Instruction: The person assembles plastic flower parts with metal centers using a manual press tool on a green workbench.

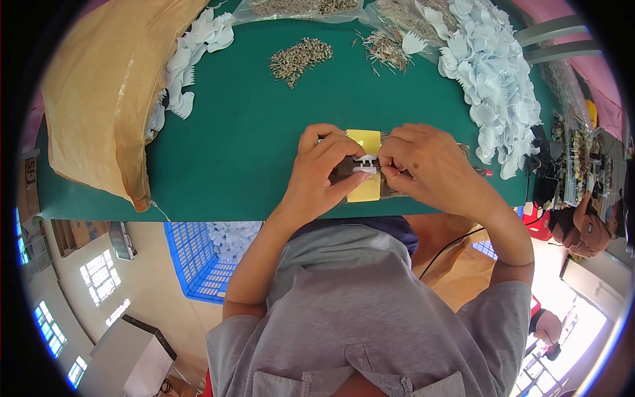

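Note:
At the front of the green table, my left hand (321, 169) pinches white plastic hair claw clip parts (365, 169) between thumb and fingertips. The parts lie over a dark block with a yellow strip (364, 192) across it. Close on the right, my right hand (426, 165) is closed, its thumb and fingers pressed together beside the clip. What those fingertips hold is hidden. Further back are a pile of small metal springs (301, 59) and a pile of thin metal pins (389, 51).
Loose white toothed clip halves (493, 86) are heaped at the right, more (188, 59) at the left beside a large tan sack (109, 99). Clear bags line the far edge. Below the table at left stands a blue basket (192, 264) holding white pieces. Other people are at right.

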Motion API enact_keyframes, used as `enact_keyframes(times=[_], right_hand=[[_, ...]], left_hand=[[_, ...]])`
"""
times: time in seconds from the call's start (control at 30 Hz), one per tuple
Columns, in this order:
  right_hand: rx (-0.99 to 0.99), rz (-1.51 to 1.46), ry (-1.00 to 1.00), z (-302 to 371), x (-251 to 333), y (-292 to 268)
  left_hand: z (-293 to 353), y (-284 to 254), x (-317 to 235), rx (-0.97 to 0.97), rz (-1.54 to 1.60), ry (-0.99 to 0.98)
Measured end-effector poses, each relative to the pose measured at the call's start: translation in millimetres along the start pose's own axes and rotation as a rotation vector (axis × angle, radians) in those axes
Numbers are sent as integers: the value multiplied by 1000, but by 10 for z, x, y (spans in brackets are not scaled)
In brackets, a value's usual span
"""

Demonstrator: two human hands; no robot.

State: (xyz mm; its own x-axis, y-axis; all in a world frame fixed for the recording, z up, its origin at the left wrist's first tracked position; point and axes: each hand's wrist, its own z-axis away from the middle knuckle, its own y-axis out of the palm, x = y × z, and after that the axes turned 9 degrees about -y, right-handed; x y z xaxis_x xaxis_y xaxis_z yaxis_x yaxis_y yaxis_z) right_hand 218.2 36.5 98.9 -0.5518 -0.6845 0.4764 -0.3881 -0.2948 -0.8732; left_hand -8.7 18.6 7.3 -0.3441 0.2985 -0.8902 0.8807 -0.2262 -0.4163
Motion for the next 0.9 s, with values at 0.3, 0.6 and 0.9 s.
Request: enact_keyframes(times=[0.3, 0.6, 0.9], right_hand=[[-71, -110, 245, -479, -402, -56], [-337, 59, 217, -1198, -1059, 473], [-201, 163, 269, -1103, -1100, 502]], left_hand=[[-5, 41, 0, 7, 91, -26], [12, 17, 16, 64, 119, -52], [15, 12, 10, 62, 109, -23]])
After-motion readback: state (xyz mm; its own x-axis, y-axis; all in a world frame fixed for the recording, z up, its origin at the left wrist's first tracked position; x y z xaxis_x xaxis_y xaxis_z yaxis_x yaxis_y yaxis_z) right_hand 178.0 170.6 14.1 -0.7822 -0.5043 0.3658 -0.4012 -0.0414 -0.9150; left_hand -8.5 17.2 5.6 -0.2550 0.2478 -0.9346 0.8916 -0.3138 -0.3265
